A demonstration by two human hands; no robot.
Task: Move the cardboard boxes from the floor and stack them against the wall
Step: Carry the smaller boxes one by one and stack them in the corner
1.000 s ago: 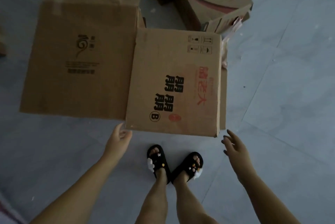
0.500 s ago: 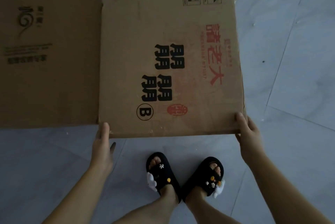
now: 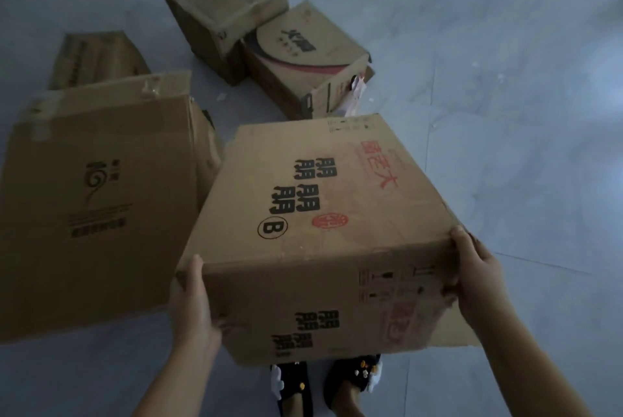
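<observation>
Both hands, left (image 3: 194, 305) and right (image 3: 475, 276), grip near corners of B box (image 3: 320, 214), lifted off floor (image 3: 505, 113). Four boxes on floor: big (image 3: 97, 200), flat (image 3: 97, 57), two far (image 3: 226, 8). No wall visible; stacking pending.

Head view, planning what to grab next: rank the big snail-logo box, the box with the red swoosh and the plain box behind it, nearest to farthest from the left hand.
1. Snail-logo box, just left of the left hand.
2. Red-swoosh box, ahead, right.
3. Plain box, farthest back.

Five cardboard boxes (image 3: 323, 214); two slippers (image 3: 293, 383).
</observation>
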